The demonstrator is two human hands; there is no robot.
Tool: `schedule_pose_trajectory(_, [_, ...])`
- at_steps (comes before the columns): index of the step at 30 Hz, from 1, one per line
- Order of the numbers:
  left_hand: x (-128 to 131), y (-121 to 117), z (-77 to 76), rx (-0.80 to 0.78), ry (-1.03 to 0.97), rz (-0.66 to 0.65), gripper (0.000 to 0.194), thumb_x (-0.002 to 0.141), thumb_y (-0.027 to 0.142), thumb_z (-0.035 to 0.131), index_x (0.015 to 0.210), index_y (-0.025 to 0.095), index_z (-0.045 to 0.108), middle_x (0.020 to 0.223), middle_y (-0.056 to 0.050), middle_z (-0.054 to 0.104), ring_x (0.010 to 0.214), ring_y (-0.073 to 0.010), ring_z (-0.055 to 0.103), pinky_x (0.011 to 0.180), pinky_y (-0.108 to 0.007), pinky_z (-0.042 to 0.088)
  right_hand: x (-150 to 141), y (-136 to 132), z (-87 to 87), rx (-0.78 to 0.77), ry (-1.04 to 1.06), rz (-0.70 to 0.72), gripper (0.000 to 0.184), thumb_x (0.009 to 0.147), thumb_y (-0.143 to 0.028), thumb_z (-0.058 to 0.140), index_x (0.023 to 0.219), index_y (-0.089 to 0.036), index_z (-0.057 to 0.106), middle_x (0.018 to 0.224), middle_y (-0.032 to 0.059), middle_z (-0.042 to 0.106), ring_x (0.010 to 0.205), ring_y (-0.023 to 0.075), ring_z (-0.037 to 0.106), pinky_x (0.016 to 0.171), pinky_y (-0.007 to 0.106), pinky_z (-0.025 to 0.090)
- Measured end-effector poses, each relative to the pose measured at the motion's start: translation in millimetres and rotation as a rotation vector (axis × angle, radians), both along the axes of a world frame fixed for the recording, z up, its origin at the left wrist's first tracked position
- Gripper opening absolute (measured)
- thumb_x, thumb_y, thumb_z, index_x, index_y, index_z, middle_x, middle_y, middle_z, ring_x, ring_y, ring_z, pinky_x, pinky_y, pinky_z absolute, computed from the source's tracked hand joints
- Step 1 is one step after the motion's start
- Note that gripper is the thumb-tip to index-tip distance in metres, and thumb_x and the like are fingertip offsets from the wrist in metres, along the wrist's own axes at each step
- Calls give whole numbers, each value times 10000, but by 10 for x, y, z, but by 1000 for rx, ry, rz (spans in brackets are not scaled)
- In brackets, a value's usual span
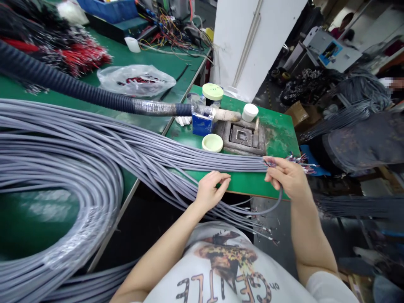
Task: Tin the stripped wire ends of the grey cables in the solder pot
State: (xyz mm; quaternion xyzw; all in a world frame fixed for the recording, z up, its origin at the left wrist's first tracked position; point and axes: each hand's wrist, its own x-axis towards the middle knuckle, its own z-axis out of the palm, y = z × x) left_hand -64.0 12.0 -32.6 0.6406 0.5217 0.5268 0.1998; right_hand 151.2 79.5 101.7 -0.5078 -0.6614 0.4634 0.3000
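Observation:
A thick bundle of grey cables (132, 147) runs from a big coil at the left across the green table (277, 126) to its right edge. My left hand (211, 190) pinches one or more grey cables near the table's front edge, fingers closed. My right hand (286, 176) is closed round a grey cable (268, 208) that loops down below it, and it touches the bundle's stripped ends (299, 162), where coloured wires stick out.
A metal solder pot (243, 135) sits on the table beside a blue box (202, 124), three white-green lids or jars, and a dark corrugated hose (63, 82). Red and black wire bundles and a plastic bag lie at the back left. More grey cables and another person are at the right.

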Motion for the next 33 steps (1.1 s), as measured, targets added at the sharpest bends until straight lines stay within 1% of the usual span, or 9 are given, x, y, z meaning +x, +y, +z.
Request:
schedule_pose_trajectory(4, [2,23,97,-4,126,-97,163,907,270,540,954,188,673,817,-52,682,759,-164,574,731,-312,429,815,-456,-251,40,-150,-341,458,756,-425,683,1138,-174,657,622,17,677,390,118,523,433,275,464])
schedule_pose_trajectory(7, [59,136,113,20,279,-106,192,915,296,532,986,197,680,888,-63,694,809,-180,569,729,-327,407,1524,-799,-683,15,-448,-617,577,721,-535,660,1154,-154,643,756,100,731,639,262,693,625,393,570])
schedule_pose_trajectory(10, [214,302,128,4,495,-118,214,920,298,514,1039,206,665,959,-76,680,894,-217,551,748,-362,376,1914,-1039,-1037,107,-700,-742,738,639,-592,697,1211,-136,599,1061,184,705,910,345,688,814,490,548])
schedule_pose_trajectory(12, [362,404,153,-16,636,-116,225,910,293,523,1071,191,643,994,-94,656,946,-249,532,770,-390,358,1874,-1119,-1124,79,-610,-688,701,687,-582,671,1224,-140,583,1102,181,692,924,312,687,872,486,530])
schedule_pose_trajectory(15, [575,502,199,-36,783,-106,245,881,283,562,1089,160,606,1012,-115,617,970,-277,507,784,-408,348,1425,-1099,-1088,-95,-286,-439,500,771,-513,644,1138,-172,630,1021,133,722,880,247,697,868,437,540])
schedule_pose_trajectory(20, [735,518,217,-18,904,-121,134,891,255,533,940,149,599,971,-114,591,955,-279,495,784,-408,353,498,-815,-1052,-481,291,-145,439,793,-467,647,1096,-150,629,933,115,725,690,178,690,596,318,571])
schedule_pose_trajectory(26, [758,508,165,-20,895,-177,123,895,203,496,949,146,591,898,-111,591,892,-260,522,742,-376,380,152,-617,-1022,-533,647,-171,303,826,-388,633,1041,-173,636,855,67,734,666,165,699,563,260,541])
schedule_pose_trajectory(30, [741,507,253,-16,732,-276,125,891,182,468,875,152,589,865,-97,583,871,-236,536,760,-357,416,295,-463,-991,-406,729,-307,331,842,-435,605,1059,-185,607,888,71,735,712,190,706,583,305,555])
schedule_pose_trajectory(33, [707,425,318,-25,562,-391,110,875,187,474,879,161,582,861,-74,579,844,-209,536,777,-336,440,569,-261,-951,-187,832,-525,332,857,-480,559,1085,-239,559,944,14,728,860,139,691,743,289,560])
